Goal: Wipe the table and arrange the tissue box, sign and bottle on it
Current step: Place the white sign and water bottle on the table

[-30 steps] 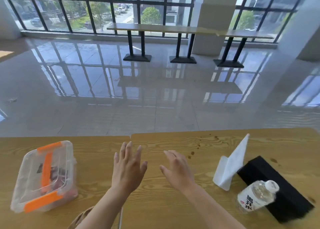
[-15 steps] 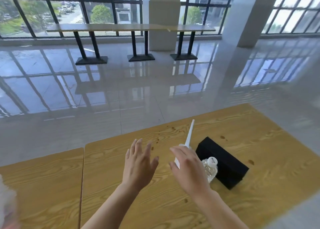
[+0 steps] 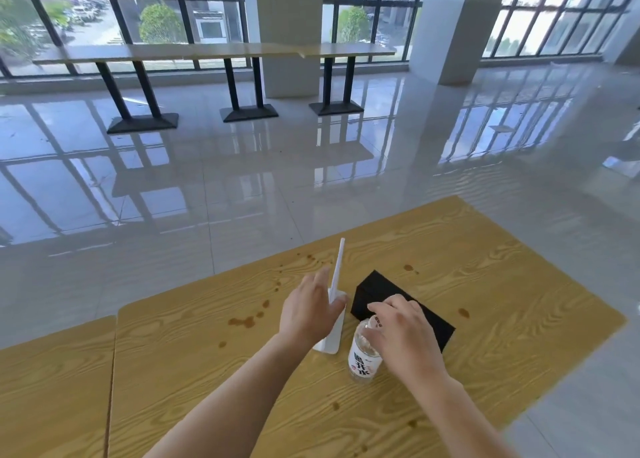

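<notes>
A white L-shaped sign (image 3: 337,270) stands upright on the wooden table (image 3: 502,284). My left hand (image 3: 310,314) is on its lower part, fingers to its left and thumb to its right. Just right of the sign stands a clear water bottle (image 3: 363,360) with a white label. My right hand (image 3: 405,334) covers its top and hides the cap. Behind the bottle lies a black tissue box (image 3: 379,286), partly hidden by my right hand. Brown spill spots (image 3: 244,321) dot the tabletop around these things.
A second wooden table (image 3: 52,388) adjoins on the left, with a thin seam between them. The table's right edge drops to a glossy tiled floor (image 3: 311,180). Long bar tables (image 3: 221,52) on black legs stand far off by the windows.
The view has swung right, so the clear storage box on the left is out of sight. Both hands moved forward: the left reached the sign, the right came down on the bottle.
</notes>
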### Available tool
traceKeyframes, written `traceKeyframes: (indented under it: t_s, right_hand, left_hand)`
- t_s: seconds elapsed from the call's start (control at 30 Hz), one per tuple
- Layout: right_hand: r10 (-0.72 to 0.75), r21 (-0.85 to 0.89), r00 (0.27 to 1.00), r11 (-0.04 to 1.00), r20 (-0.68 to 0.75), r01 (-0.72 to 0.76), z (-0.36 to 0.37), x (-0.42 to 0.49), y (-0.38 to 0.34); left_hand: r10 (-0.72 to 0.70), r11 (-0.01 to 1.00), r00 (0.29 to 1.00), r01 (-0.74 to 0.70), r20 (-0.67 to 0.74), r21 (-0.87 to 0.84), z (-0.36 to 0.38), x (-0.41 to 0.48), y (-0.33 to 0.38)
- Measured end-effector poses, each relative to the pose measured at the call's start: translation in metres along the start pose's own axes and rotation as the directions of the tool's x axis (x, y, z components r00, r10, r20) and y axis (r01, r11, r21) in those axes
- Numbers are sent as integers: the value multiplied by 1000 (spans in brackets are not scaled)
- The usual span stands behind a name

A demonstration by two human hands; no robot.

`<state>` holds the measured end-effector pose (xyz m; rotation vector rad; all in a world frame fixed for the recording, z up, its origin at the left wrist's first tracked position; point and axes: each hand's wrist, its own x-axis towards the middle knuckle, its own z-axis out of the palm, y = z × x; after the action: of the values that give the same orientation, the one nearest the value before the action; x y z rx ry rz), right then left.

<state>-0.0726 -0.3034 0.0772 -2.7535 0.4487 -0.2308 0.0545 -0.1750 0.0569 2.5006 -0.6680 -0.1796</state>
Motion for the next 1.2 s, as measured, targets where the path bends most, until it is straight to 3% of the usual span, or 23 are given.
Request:
traceKeyframes:
  t_s: [0.3, 0.7, 0.9, 1.2]
  right_hand:
    - [41, 179, 998, 983, 54, -50, 4, 10, 12]
    - [44, 186, 999, 981, 19, -47, 6, 19, 3]
    - [-22, 189, 999, 982, 32, 15, 8, 20, -17]
    - [-187, 230, 980, 959, 64, 168, 23, 31, -88]
  left_hand:
    - [-55, 994, 998, 52, -25, -94, 22, 7, -2]
    - [-122, 992, 976, 121, -180, -18, -8, 2, -25]
    - [-112, 993, 952, 100, -286, -59, -48, -20, -59]
    - [-243, 970, 880, 234, -409, -71, -106, -77, -128]
